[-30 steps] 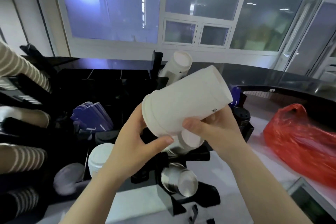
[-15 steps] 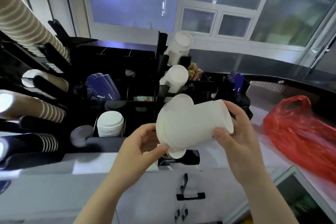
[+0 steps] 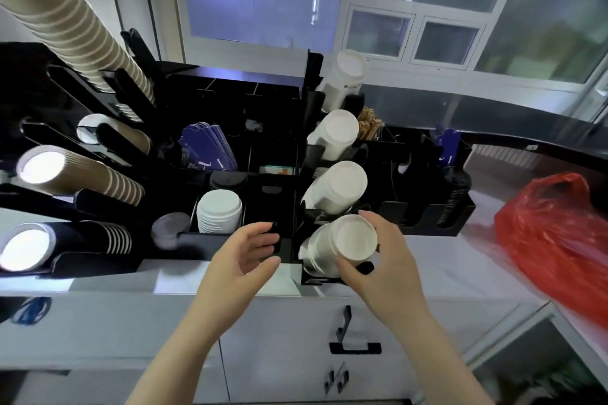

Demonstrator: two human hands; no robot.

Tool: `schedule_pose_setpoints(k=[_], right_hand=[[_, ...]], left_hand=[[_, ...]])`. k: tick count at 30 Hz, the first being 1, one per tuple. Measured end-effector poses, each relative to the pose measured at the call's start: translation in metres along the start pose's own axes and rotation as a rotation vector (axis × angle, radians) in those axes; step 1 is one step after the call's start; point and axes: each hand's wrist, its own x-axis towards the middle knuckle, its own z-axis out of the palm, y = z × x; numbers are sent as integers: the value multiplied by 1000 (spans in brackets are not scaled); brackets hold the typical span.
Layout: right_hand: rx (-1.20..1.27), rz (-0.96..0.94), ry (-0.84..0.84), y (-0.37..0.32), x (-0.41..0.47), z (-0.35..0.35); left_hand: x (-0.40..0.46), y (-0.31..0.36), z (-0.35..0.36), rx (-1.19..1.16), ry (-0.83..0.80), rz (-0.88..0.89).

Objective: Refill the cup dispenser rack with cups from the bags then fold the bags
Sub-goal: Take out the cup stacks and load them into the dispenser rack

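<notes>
Since a moment ago, you have lowered the cups [image 3: 342,245] into the near slot of the rack [image 3: 424,223]; your right hand [image 3: 378,260] grips them, your left hand [image 3: 245,256] hangs loose, holding nothing. Let go early and they could slide out toward you, since the slot tilts.

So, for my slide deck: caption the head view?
Right hand seats white cups in the rack's lowest slot; left hand open.

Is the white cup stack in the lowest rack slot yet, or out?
In: white cup stack lies in the lowest slot, right hand gripping it.
</notes>
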Motion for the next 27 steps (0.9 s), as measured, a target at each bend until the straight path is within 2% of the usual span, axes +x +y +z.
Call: schedule_pose_setpoints(k=[4,8,11,17,19,27], right_hand=[[-121,10,-37,10,1,9],[-343,54,-107,23,3,22],[-402,119,-157,27,7,30],[-551,105,-271,33,27,28],[-506,142,-280,34,30,29],[-122,236,-86,10,43,0]], left_hand=[[5,-8,-7,-28,10,-17],[11,-15,-10,-47,16,-42],[18,-21,-11,-68,20,-60],[38,-30,-9,-94,0,-83],[47,-31,-8,-92,-17,-81],[101,-14,-2,-86,-112,43]])
